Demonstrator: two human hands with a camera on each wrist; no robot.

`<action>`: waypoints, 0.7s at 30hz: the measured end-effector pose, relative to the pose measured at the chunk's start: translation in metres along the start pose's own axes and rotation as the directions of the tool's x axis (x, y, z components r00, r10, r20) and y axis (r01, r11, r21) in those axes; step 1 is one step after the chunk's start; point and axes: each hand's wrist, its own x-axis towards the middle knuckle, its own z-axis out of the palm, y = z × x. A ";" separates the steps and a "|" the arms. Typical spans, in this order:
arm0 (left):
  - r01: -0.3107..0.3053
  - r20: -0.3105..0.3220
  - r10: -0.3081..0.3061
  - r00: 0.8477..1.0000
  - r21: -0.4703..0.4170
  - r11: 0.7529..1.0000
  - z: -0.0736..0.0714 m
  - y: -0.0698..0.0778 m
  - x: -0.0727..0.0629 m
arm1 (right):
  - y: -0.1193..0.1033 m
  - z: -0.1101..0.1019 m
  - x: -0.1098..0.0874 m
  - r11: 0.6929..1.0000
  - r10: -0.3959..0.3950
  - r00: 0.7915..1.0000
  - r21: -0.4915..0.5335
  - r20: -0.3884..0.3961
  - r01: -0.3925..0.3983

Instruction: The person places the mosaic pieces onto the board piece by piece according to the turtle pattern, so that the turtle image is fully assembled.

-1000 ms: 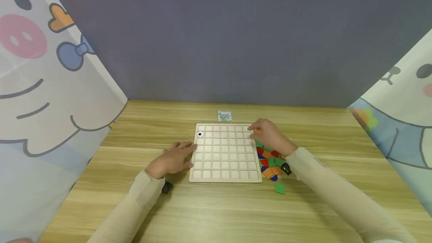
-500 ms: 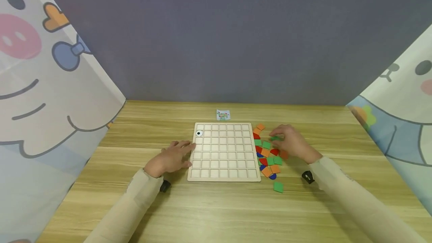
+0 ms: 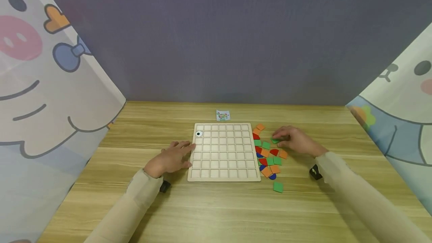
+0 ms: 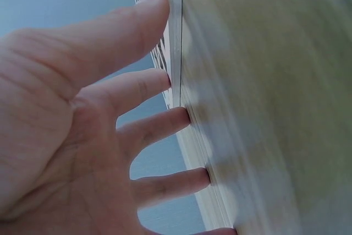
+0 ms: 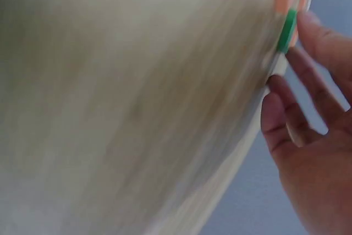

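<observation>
My left hand [image 3: 171,158] lies at the left edge of the wooden grid board [image 3: 223,180], fingers spread and fingertips on the board's rim and the table; the left wrist view shows the fingers [image 4: 159,127] nearly straight. A white round piece with a black dot [image 3: 199,134] sits near the board's upper left corner. Right of the board, my right hand [image 3: 294,140] pinches a green tile [image 3: 275,140] between thumb and fingertips, low over the table. In the right wrist view, the green tile [image 5: 287,30] stands between thumb and index finger, the other fingers curled.
Loose flat pieces lie along the board's right side: orange squares [image 3: 275,169], red quarter-rounds [image 3: 274,152], blue rounded pieces [image 3: 272,176] and green squares [image 3: 266,145]. One green square [image 3: 278,187] lies apart, nearer me. A small picture card [image 3: 223,115] rests beyond the board.
My right hand has moved from the board's upper right corner rightward to the outer side of the loose pieces, and the green tile has shifted slightly toward me with it. The left hand stays put.
</observation>
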 end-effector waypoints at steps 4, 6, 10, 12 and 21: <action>0.003 -0.002 -0.003 1.000 0.008 1.000 -0.001 0.001 -0.002 | 0.009 -0.002 0.002 1.000 0.006 0.999 0.018 0.032 -0.007; 0.006 -0.004 -0.006 1.000 0.008 1.000 -0.002 0.002 -0.002 | 0.011 -0.004 0.003 1.000 0.011 0.999 0.026 0.045 -0.012; 0.007 -0.009 -0.007 1.000 0.017 1.000 -0.002 0.002 -0.003 | 0.013 -0.005 0.005 0.999 0.013 0.998 0.028 0.063 -0.015; 0.008 -0.010 -0.008 1.000 0.020 1.000 -0.002 0.002 -0.003 | 0.013 -0.005 0.005 0.999 0.017 0.998 0.026 0.065 -0.019; 0.008 -0.017 -0.008 1.000 0.003 1.000 -0.001 0.003 -0.002 | 0.007 -0.005 0.010 0.998 0.055 0.997 0.021 0.047 -0.056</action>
